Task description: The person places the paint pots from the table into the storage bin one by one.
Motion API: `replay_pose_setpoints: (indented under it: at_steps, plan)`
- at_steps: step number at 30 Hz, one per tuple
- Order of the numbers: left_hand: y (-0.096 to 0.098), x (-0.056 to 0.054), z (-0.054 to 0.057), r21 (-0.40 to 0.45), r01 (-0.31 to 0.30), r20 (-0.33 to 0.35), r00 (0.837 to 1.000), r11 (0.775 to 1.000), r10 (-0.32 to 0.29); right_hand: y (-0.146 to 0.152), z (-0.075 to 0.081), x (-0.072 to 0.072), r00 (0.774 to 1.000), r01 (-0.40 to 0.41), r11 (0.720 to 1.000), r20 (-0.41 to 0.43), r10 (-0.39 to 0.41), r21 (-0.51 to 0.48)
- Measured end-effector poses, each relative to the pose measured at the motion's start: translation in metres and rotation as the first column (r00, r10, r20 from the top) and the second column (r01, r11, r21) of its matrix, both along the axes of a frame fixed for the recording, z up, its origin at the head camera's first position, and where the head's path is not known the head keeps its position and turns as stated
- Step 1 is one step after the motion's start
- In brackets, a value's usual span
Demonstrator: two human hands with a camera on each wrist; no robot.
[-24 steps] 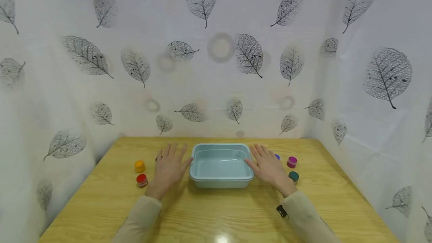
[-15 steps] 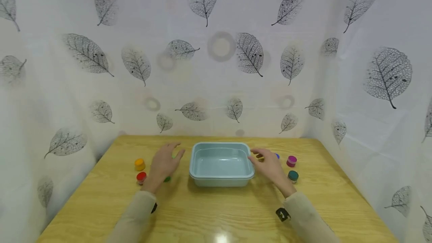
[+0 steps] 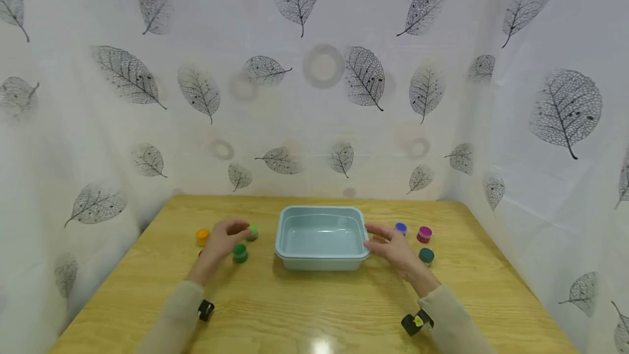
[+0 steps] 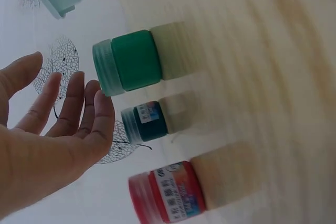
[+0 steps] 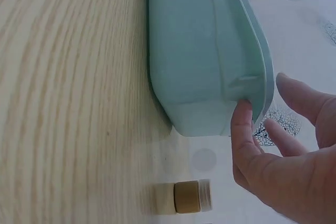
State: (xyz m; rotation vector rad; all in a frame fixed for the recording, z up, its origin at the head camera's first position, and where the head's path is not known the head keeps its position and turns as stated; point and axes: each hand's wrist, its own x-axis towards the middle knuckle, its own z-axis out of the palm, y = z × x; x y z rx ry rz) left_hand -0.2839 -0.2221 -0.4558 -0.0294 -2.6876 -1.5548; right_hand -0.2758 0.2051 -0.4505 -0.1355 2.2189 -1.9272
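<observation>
A pale blue-green plastic basin [image 3: 321, 264] stands mid-table. At its right end is my right hand [image 3: 395, 250]; in the right wrist view a fingertip [image 5: 242, 109] meets the outer wall under the rim, while the thumb stays apart from the rim. My left hand [image 3: 225, 242] is over the jars left of the basin, fingers loosely bent and holding nothing. Close to its fingertips in the left wrist view is a green paint jar [image 4: 137, 60], with a dark teal jar [image 4: 149, 121] and a red jar [image 4: 177, 191] farther along. The red jar is mostly hidden in the head view.
Left of the basin are an orange jar [image 3: 202, 237] and a light green jar [image 3: 253, 232]. To the right stand blue [image 3: 400, 228], magenta [image 3: 425, 234] and dark green [image 3: 426, 257] jars. An ochre jar [image 5: 187, 197] sits near the basin. A leaf-print curtain [image 3: 321, 124] surrounds the table.
My left hand has moved left, away from the basin, uncovering the two green jars and covering most of the red one. My right hand has stayed by the basin's right end, its fingers more bent.
</observation>
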Motion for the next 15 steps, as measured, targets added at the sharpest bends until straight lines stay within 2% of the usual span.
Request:
replay_pose_setpoints:
  at_steps: [2,7,10,15]
  plan:
    - [-0.003,0.002,-0.001,0.032,0.003,0.036,0.999,0.999,-0.004,0.002,0.0,0.002,1.0,-0.016,1.0,0.019,0.017,-0.021]
    - [-0.008,0.009,-0.003,0.075,0.033,0.075,0.996,0.997,-0.039,0.002,-0.002,0.005,0.998,-0.017,0.998,0.066,0.021,-0.067]
    - [-0.012,0.011,-0.005,0.131,0.042,0.125,0.99,0.991,-0.058,0.002,-0.002,0.006,0.995,-0.012,0.996,0.093,0.021,-0.089]
    - [-0.017,0.013,-0.008,0.177,0.063,0.183,0.978,0.982,-0.096,0.002,-0.002,0.007,0.993,-0.031,0.992,0.111,0.044,-0.118]
